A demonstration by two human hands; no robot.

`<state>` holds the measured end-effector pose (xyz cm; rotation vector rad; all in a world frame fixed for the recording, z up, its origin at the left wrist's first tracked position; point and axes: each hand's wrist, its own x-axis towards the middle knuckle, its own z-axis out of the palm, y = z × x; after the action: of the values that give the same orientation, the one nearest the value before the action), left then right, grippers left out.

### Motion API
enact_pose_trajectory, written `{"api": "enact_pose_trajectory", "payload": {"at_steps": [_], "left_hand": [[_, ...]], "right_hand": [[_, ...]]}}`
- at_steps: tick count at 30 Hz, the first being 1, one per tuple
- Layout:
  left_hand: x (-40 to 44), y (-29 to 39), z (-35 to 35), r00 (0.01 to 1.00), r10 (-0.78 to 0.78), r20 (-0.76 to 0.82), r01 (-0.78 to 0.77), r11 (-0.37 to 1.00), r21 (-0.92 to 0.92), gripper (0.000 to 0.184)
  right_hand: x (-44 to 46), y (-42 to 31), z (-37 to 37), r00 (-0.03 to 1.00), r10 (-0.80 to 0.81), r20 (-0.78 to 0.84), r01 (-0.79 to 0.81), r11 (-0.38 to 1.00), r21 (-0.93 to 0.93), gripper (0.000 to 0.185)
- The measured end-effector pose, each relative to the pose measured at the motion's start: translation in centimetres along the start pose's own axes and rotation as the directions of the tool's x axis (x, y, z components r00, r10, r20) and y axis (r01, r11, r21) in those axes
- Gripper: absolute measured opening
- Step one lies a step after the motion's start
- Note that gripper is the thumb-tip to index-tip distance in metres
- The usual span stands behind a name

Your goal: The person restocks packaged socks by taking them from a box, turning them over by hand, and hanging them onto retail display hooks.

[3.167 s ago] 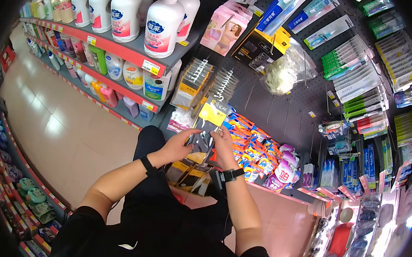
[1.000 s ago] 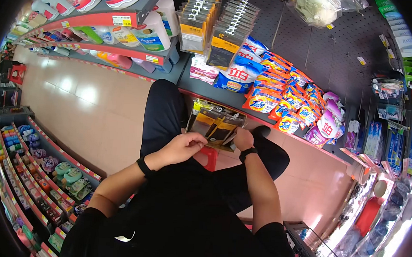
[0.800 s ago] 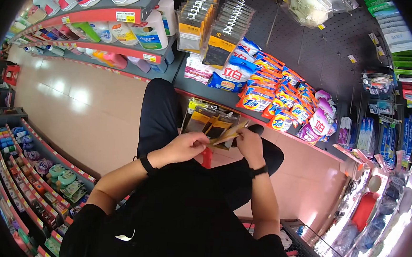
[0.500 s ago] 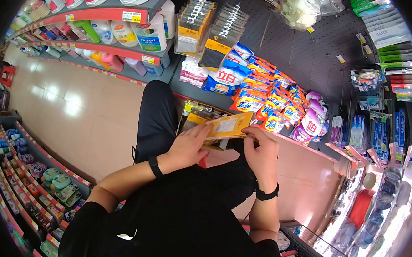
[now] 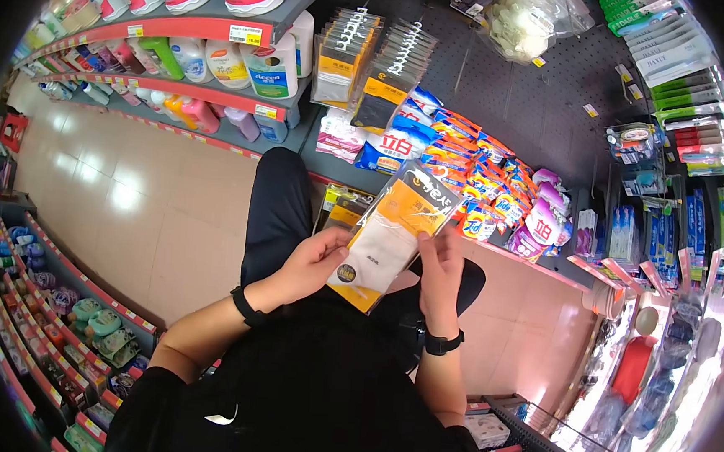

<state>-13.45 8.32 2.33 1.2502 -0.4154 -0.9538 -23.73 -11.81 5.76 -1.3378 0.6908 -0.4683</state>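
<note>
A flat clear-plastic packet (image 5: 386,240) with a yellow card and folded white fabric, which looks like packed stockings, is held face-up before my lap. My left hand (image 5: 316,261) pinches its lower left edge, thumb on the front. On its right edge, my right hand (image 5: 440,269) grips with the thumb in front and the other fingers partly hidden behind. Just beyond and left of it, more dark and yellow packets (image 5: 345,206) sit in a box, partly covered by the held one.
Similar packets (image 5: 385,81) hang on hooks ahead. Detergent bags (image 5: 482,184) lie along the low shelf behind my hands. Bottles (image 5: 264,68) fill the shelves at upper left. Another stocked shelf (image 5: 61,323) curves along the lower left, and brush packs (image 5: 664,230) hang at right.
The packet has been tilted up from nearly flat over the box to face me, and brought closer. My left hand has moved from its top face to its left edge.
</note>
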Motion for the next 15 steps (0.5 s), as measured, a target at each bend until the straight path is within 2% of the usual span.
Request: {"api": "enact_pose_trajectory", "payload": {"at_steps": [1,2,4,5,7,8,10,12,14,15], "left_hand": [[0.0,0.2,0.1,0.999,-0.030,0.017,0.032,0.994,-0.102,0.023],[0.0,0.2,0.3,0.999,-0.030,0.023,0.032,0.994,-0.103,0.023],[-0.1,0.4,0.6,0.998,-0.053,0.047,0.063,0.966,-0.251,0.029],[-0.2,0.9,0.5,0.997,-0.054,0.049,0.065,0.966,-0.252,0.029],[-0.4,2.4,0.1,0.926,-0.270,0.264,0.261,0.963,0.068,0.033],[-0.4,2.3,0.1,0.926,-0.270,0.265,0.262,0.963,0.067,0.033],[-0.4,2.1,0.0,0.879,-0.366,0.306,0.315,0.927,0.205,0.032],[-0.3,1.9,0.2,0.881,-0.365,0.300,0.316,0.927,0.200,0.029],[-0.4,0.4,0.4,0.962,-0.101,0.253,0.095,0.995,0.036,0.031],[-0.5,0.6,0.4,0.965,-0.097,0.246,0.090,0.995,0.037,0.031]], "right_hand": [[-0.1,0.0,0.1,0.986,0.142,0.093,-0.152,0.981,0.118,0.028],[-0.7,0.0,0.5,0.979,0.194,0.059,-0.202,0.957,0.208,0.022],[-0.6,0.6,-0.1,0.985,0.146,0.087,-0.160,0.971,0.176,0.022],[-0.5,0.8,-0.5,0.986,0.147,0.083,-0.160,0.971,0.176,0.022],[-0.2,1.0,-1.0,0.979,0.193,0.058,-0.201,0.961,0.191,0.022],[-0.1,1.0,-1.1,0.979,0.194,0.057,-0.202,0.961,0.190,0.022],[0.0,0.4,-0.9,0.972,0.217,0.090,-0.233,0.939,0.255,0.024],[-0.1,-0.1,-0.3,0.972,0.224,0.077,-0.237,0.934,0.266,0.025],[0.0,-0.2,0.1,0.971,0.228,0.074,-0.239,0.930,0.278,0.026],[-0.1,0.0,0.2,0.970,0.231,0.078,-0.244,0.928,0.282,0.027]]}}
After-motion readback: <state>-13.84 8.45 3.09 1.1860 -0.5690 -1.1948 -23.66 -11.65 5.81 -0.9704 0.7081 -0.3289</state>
